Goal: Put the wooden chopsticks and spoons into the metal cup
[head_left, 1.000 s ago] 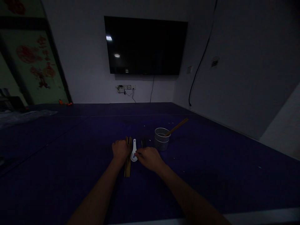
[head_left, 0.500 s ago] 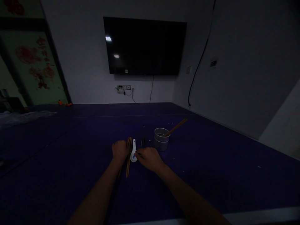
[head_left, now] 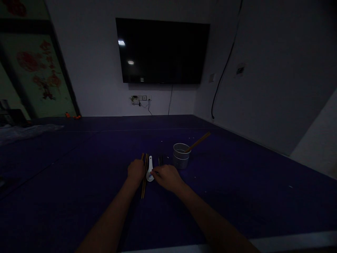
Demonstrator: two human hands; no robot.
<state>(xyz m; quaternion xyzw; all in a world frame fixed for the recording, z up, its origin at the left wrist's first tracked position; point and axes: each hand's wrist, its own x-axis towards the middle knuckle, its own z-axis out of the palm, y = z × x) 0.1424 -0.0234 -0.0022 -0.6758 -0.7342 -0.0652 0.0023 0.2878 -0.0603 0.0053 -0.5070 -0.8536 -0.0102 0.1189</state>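
My left hand (head_left: 136,171) is closed around wooden chopsticks, whose upper ends (head_left: 142,155) stick out above the knuckles; their lower ends are hidden behind my wrist. A pair of chopsticks (head_left: 143,189) lies right beside it on the purple surface. To the right of that pair, a white spoon (head_left: 150,165) lies with its bowl toward me. My right hand (head_left: 167,175) has its fingers drawn together at the bowl's right edge. Dark slim utensils (head_left: 160,160) show just beyond this hand, partly covered by it; whether the fingers grip anything is unclear.
A grey metal cup (head_left: 180,161) stands beyond my right hand, with wooden chopsticks (head_left: 198,141) leaning out to the right. Small white scraps dot the purple surface (head_left: 237,186). Clear plastic sheeting (head_left: 28,131) lies far left. A wall-mounted television (head_left: 163,52) hangs behind.
The chopsticks in my left hand have shifted slightly left at the top, apart from the lying pair, and their lower ends no longer show. My right hand has stayed in place.
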